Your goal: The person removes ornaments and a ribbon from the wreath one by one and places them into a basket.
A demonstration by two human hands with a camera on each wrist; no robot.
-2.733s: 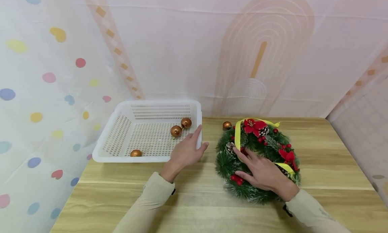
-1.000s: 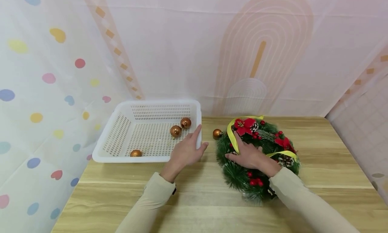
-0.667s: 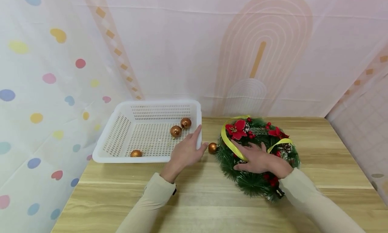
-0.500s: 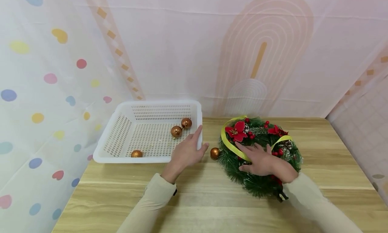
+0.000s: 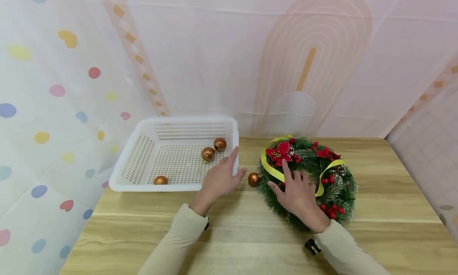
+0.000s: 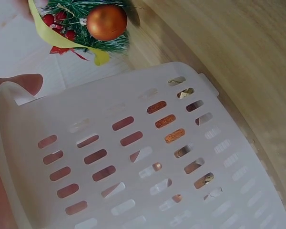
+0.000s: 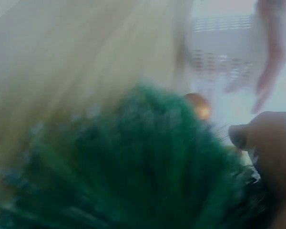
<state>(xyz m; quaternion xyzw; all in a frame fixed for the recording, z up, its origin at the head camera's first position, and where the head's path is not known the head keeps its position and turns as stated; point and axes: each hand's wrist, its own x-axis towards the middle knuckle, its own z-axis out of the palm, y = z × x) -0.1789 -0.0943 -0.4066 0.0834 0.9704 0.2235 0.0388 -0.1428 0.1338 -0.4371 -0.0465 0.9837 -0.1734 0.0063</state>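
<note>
My left hand (image 5: 220, 179) holds the right front corner of a white plastic basket (image 5: 123, 186), its thumb outside the rim and other fingers inside. To the right lies a green Christmas wreath (image 5: 304, 142) with red poinsettias (image 5: 280, 153), berries, pine cones and a yellow ribbon (image 5: 267, 162). Over the wreath's left part my right hand (image 5: 297, 195) is spread, its index finger pointing at a poinsettia; whether it touches the greenery is unclear. A copper bauble (image 5: 253, 179) sits against the wreath's left edge, also seen as a bauble (image 6: 107, 22) in the left wrist view.
Inside the basket lie two shiny copper baubles (image 5: 208, 154) and a glittery one (image 5: 160, 180) near its front wall. A wooden table (image 5: 229, 235) carries everything. A patterned curtain (image 5: 200, 60) hangs behind. The right wrist view is blurred.
The wreath has turned anticlockwise under my right hand, bringing its bauble from the back to the left side. In the last half second that hand has shifted and its fingers now point away. Left hand still.
</note>
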